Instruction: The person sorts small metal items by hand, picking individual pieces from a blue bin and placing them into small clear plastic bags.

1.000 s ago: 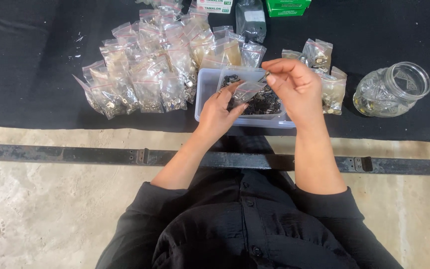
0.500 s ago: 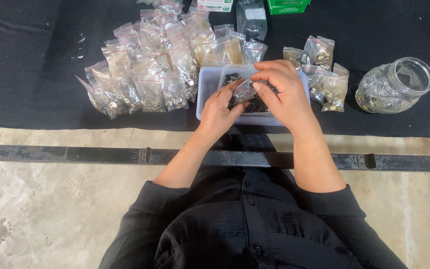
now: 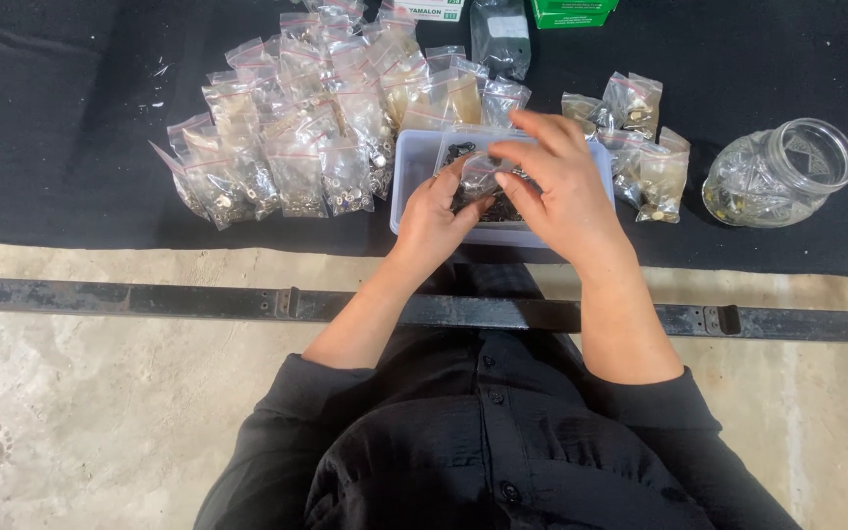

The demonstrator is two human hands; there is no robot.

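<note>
Small clear bag [image 3: 478,175] pinched between left hand [image 3: 434,218] and right hand [image 3: 559,191], each grip closed on it, held directly above white tray [image 3: 406,186] of dark parts so spills drop inside; filled bags [image 3: 287,147] heaped alongside.

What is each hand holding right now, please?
Left hand: fingers pinch the small clear bag over the plastic tray.
Right hand: fingers grip the same bag.

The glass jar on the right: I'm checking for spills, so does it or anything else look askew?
Yes: the glass jar lies tipped on its side on the black mat, mouth open, small pieces inside. Nothing visibly spilled.
</note>
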